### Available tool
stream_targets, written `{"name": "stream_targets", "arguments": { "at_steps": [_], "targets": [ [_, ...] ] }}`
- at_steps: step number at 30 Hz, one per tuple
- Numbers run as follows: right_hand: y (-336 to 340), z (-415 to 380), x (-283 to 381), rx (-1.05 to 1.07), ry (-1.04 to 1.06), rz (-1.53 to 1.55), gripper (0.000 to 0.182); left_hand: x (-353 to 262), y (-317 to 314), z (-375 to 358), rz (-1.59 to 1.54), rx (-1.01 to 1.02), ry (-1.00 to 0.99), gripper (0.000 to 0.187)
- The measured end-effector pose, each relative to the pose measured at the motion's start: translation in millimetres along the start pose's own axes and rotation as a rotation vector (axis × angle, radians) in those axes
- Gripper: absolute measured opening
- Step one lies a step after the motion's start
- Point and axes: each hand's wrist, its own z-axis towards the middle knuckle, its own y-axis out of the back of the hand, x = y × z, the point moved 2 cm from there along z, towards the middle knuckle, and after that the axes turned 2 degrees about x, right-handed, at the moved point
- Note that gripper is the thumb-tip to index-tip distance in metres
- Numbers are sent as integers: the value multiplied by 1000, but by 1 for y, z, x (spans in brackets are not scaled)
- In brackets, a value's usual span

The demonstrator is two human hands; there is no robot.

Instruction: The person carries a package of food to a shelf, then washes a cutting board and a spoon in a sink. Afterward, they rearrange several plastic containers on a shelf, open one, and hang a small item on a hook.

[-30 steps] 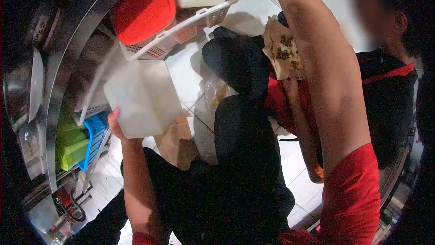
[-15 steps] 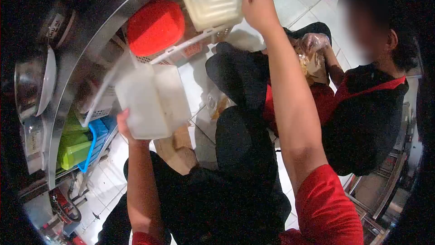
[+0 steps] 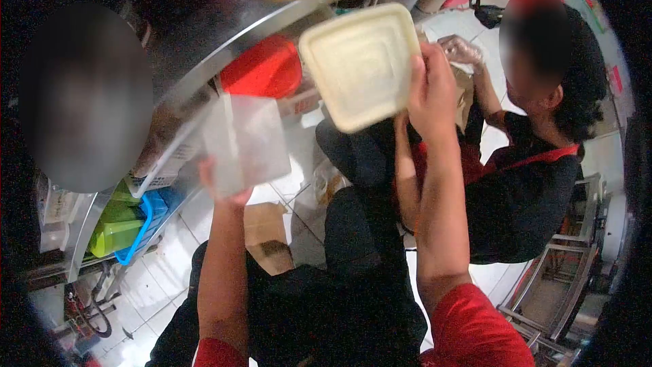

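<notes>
My left hand [image 3: 221, 187] grips a translucent white plastic container [image 3: 246, 141] from below, held up in front of the steel counter edge [image 3: 224, 44]. My right hand [image 3: 431, 92] holds a square cream lid [image 3: 360, 65] by its right edge, raised beside the container. A red round lid [image 3: 265, 68] sits in a white basket under the counter, just behind both items.
A person in a black and red top [image 3: 530, 184] sits at the right, gloved hands on a paper food wrap. Another person's blurred head is at the left. A green container in a blue basket [image 3: 122, 228] sits on a low shelf. Cardboard [image 3: 265, 234] lies on the tiled floor.
My right hand has pulled the cream lid out of the white basket and toward me. The left hand lifted the container slightly. The view tilted up, bringing a person at left into view.
</notes>
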Motion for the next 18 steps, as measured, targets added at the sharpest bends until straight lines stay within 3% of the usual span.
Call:
{"name": "stream_targets", "arguments": {
  "at_steps": [1,2,4,8,11,12,16,18],
  "targets": [
    [16,1,18,58,-3,-27,15,-6,20,-6,-190,194,123,64],
    [29,3,38,123,-26,-31,15,-9,32,-16,-198,211,112,64],
    [56,8,65,223,157,-98,14,-15,52,-44,-11,-42,-46,68],
    [97,10,137,665,374,-14,17,-37,45,-76,-135,-100,-30,70],
    [114,-1,176,824,475,-41,15,-56,6,-115,-25,-119,-232,62],
    [119,-12,185,865,633,-29,14,-47,9,-133,-40,-157,-222,62],
    [120,-55,194,825,1207,5,9,-89,54,-167,510,-381,-301,69],
    [117,-67,194,767,1234,76,10,-97,67,-179,810,-470,-284,73]
  ]
}}
